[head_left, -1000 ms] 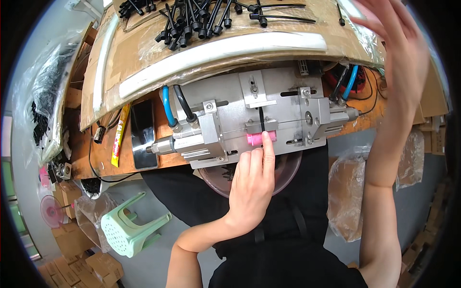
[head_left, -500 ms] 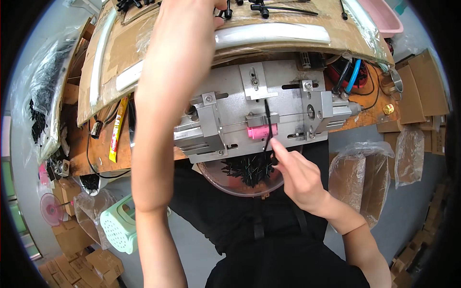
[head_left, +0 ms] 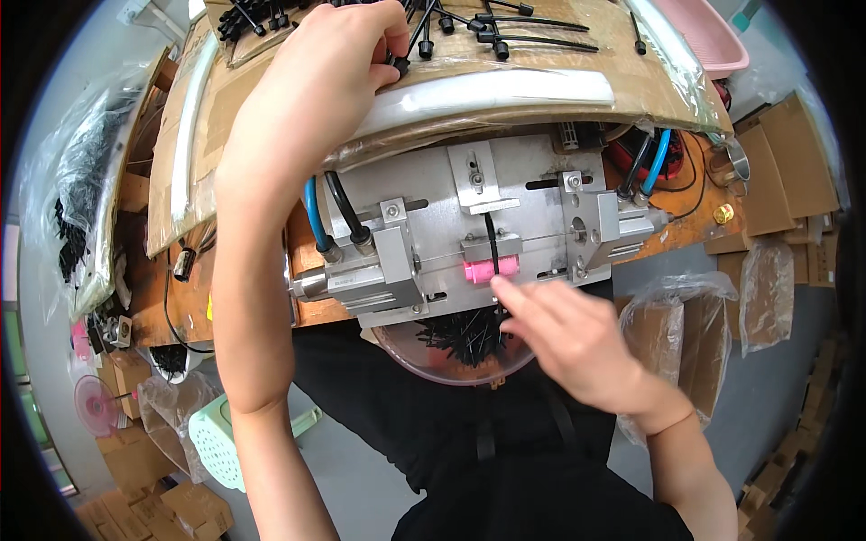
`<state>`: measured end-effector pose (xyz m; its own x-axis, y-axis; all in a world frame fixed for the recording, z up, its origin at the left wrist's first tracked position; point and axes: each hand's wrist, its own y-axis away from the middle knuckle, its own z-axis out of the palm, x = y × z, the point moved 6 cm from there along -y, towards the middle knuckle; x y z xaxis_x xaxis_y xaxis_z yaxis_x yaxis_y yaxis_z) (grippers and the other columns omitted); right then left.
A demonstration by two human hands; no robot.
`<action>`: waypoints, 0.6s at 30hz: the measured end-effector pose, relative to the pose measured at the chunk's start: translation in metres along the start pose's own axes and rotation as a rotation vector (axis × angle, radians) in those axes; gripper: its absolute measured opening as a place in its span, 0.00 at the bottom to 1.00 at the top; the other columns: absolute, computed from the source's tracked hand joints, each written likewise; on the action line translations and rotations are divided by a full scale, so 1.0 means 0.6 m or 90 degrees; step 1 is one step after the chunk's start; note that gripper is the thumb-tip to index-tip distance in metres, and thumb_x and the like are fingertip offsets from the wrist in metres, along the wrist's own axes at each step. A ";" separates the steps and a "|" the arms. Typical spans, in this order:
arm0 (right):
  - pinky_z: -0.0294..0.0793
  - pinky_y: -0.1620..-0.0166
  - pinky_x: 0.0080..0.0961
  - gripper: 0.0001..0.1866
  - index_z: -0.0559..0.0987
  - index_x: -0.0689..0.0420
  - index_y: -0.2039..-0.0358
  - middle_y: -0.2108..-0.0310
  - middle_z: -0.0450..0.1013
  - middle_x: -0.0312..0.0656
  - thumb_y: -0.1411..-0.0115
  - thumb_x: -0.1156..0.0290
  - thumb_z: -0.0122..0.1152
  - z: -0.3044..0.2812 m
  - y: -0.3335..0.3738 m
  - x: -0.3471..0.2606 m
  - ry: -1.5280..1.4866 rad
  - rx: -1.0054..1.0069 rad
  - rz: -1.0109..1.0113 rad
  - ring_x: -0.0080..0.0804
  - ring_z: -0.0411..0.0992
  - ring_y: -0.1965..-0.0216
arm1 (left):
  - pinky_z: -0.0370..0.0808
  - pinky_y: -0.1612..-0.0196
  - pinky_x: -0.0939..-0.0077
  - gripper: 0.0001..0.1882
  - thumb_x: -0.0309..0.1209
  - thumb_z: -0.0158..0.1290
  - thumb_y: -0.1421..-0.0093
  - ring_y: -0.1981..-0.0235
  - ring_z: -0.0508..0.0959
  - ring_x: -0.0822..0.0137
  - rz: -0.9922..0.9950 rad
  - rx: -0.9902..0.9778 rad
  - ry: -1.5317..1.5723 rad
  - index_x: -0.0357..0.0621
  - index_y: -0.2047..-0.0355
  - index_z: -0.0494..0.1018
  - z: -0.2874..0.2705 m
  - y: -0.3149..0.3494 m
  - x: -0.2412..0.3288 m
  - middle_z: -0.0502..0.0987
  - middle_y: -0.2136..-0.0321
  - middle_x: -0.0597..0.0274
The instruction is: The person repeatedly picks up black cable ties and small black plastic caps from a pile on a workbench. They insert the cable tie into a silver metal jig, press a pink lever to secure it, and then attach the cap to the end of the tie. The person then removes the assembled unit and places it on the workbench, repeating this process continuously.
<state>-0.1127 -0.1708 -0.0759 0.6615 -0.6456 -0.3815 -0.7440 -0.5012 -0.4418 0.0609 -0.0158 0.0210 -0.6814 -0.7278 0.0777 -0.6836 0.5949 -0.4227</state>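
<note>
A thin black plastic tube (head_left: 492, 236) lies in the slot of a small metal block on the steel fixture (head_left: 442, 236), crossing a pink block (head_left: 476, 270). My right hand (head_left: 573, 338) grips its near end, with the index fingertip by the pink block; the fingers hide that end. My left hand (head_left: 347, 45) reaches to the cardboard-topped shelf, its fingers closed round a black tube with a capped end (head_left: 400, 65). Several more capped black tubes (head_left: 541, 41) lie beside it. Below the fixture, a clear bowl (head_left: 406, 358) holds many thin black pieces.
Metal cylinders with blue and black hoses (head_left: 316, 216) flank the fixture on both sides. The shelf edge (head_left: 505, 113) overhangs the bench's back. Around are a green stool (head_left: 216, 442), a pink basket (head_left: 708, 36), cardboard boxes (head_left: 794, 171) and plastic-lined cartons (head_left: 681, 334).
The black tube in my right hand has gone from above the fixture into the block's slot. My left hand has moved slightly left and down, and its fingers now show on a capped tube.
</note>
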 end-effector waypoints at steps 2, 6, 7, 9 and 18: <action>0.72 0.74 0.26 0.19 0.80 0.63 0.58 0.75 0.71 0.38 0.54 0.78 0.64 -0.058 -0.051 0.018 0.051 0.112 -0.050 0.32 0.70 0.74 | 0.71 0.62 0.67 0.11 0.23 0.60 0.48 0.69 0.74 0.58 -0.060 -0.054 0.039 0.40 0.63 0.74 -0.005 0.002 -0.006 0.75 0.74 0.57; 0.75 0.61 0.31 0.07 0.80 0.60 0.63 0.67 0.77 0.46 0.44 0.77 0.63 -0.139 -0.212 0.080 0.242 0.256 -0.095 0.41 0.76 0.68 | 0.71 0.65 0.67 0.11 0.24 0.61 0.48 0.71 0.74 0.59 0.011 -0.027 0.063 0.41 0.63 0.75 -0.012 -0.009 0.007 0.74 0.75 0.58; 0.74 0.56 0.29 0.09 0.80 0.61 0.59 0.63 0.77 0.46 0.38 0.72 0.60 -0.142 -0.253 0.113 0.245 0.182 -0.035 0.37 0.76 0.61 | 0.71 0.65 0.67 0.11 0.24 0.61 0.48 0.71 0.74 0.59 0.023 -0.020 0.066 0.41 0.64 0.75 -0.010 -0.017 0.013 0.75 0.75 0.58; 0.77 0.60 0.35 0.09 0.80 0.64 0.66 0.68 0.78 0.53 0.47 0.73 0.64 -0.134 -0.314 0.133 0.305 0.112 -0.014 0.47 0.78 0.63 | 0.72 0.67 0.66 0.08 0.23 0.60 0.48 0.73 0.74 0.58 0.073 0.007 0.058 0.40 0.67 0.76 0.004 -0.030 0.016 0.75 0.76 0.56; 0.79 0.61 0.39 0.05 0.81 0.65 0.77 0.72 0.77 0.58 0.55 0.81 0.58 -0.152 -0.397 0.137 0.541 0.076 -0.099 0.52 0.78 0.66 | 0.74 0.64 0.70 0.09 0.23 0.61 0.47 0.69 0.78 0.63 0.102 0.023 0.120 0.38 0.66 0.76 -0.018 -0.005 0.022 0.79 0.72 0.59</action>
<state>0.1104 -0.1567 0.0720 0.4249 -0.8097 0.4048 -0.6041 -0.5867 -0.5393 0.0512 -0.0234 0.0334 -0.8189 -0.5474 0.1726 -0.5561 0.6822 -0.4747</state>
